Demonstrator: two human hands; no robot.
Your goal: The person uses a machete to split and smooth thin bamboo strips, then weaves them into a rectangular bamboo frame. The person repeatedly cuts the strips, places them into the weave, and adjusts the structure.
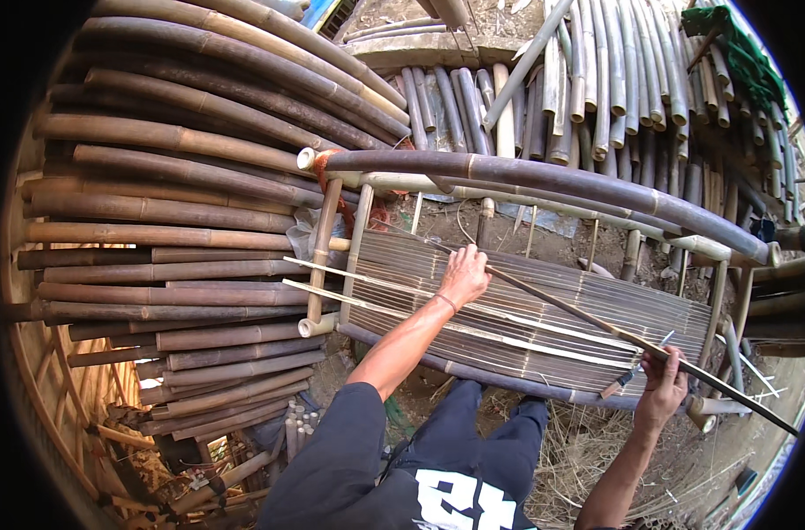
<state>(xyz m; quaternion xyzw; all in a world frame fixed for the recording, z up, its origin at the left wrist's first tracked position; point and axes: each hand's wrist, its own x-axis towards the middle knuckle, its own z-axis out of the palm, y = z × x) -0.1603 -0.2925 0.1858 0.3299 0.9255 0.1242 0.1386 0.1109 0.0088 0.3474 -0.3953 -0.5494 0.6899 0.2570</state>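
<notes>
Both my hands are closed around one long dark bamboo strip (566, 306), which runs slantwise over a low bamboo bench. My left hand (466, 276) grips it near its far left end. Near the bench's right end, my right hand (663, 384) holds the strip, whose other end sticks out past the bench to the lower right. A knife (626, 378) with a dark and brown handle shows beside my right fingers; whether they touch it I cannot tell. Beneath lies the slatted bench seat (650, 305), with pale split strips (318, 291) across it, jutting past its left end.
Stacked brown bamboo poles (181, 212) fill the left side. Many cut poles (610, 79) lie at the back right, near a green cloth (742, 57). The bench's thick back rail (544, 177) curves along its far side. Dry straw and shavings (579, 450) litter the ground by my legs.
</notes>
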